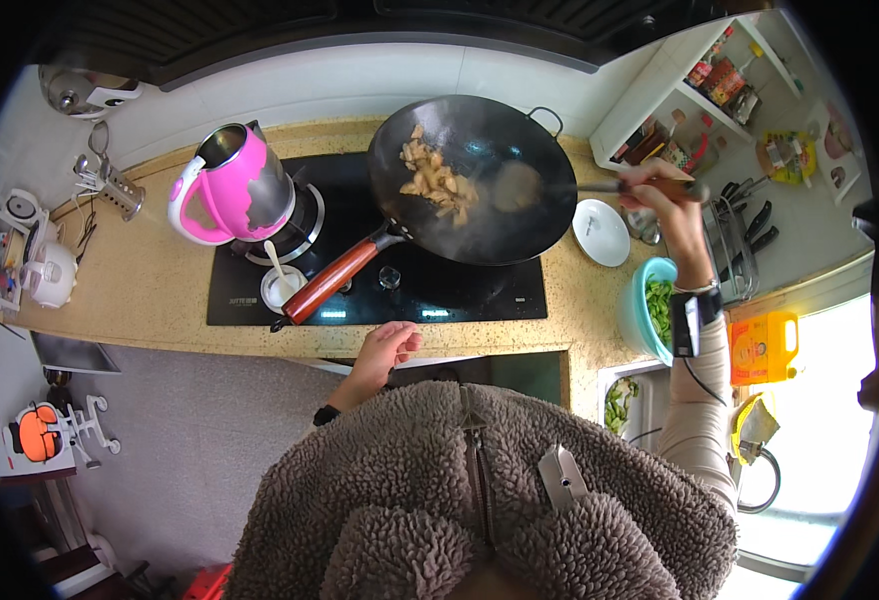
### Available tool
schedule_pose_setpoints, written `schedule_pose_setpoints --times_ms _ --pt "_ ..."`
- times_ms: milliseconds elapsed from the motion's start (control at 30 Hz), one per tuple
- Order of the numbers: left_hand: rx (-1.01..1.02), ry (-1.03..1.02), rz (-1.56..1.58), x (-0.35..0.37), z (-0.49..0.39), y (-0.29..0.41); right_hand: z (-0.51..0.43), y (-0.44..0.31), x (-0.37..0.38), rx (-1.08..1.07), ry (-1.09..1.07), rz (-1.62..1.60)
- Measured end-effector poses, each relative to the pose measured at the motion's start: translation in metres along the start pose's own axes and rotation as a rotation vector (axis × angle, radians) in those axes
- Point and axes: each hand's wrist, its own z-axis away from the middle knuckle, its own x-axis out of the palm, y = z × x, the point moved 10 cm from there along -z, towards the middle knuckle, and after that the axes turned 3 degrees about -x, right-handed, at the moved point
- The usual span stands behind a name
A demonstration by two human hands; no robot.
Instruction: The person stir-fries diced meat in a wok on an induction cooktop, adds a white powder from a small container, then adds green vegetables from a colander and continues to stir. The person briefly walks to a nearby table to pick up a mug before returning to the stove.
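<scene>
My right hand (657,187) grips the wooden handle (681,190) of a wok spatula. The spatula's rounded blade (518,186) is motion-blurred inside a black wok (477,236), to the right of a heap of browned food pieces (436,180). Haze hangs over the wok. Its reddish wooden handle (334,277) points toward me and to the left, with neither hand on it. At the counter's front edge, my left hand (387,352) holds nothing; its fingers are loosely half-curled. A small white bowl (271,298) with a pale spoon (274,259) sits beside the wok handle's end.
A pink kettle (248,187) stands over the left burner of the black glass hob (229,296). Right of the wok are a white plate (601,232) and a turquoise tub (634,300) of green vegetables. Knives (760,225) stand in a rack. A sink (653,397) lies nearer me.
</scene>
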Motion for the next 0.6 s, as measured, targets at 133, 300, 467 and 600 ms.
schedule_pose_setpoints --times_ms 133,300,467,600 --pt "0.005 0.023 -0.007 -0.001 0.000 0.000 0.010 0.026 -0.008 0.220 0.167 -0.145" --pt "-0.016 0.036 -0.014 -0.001 0.000 -0.003 0.019 0.083 0.078 0.204 0.408 -0.682" --pt "-0.023 0.040 -0.035 0.002 -0.001 -0.004 0.005 0.013 0.098 -0.309 -0.056 -0.085" --pt "-0.029 0.014 -0.021 0.010 -0.006 -0.008 0.012 -0.006 0.107 -0.304 -0.048 -0.139"
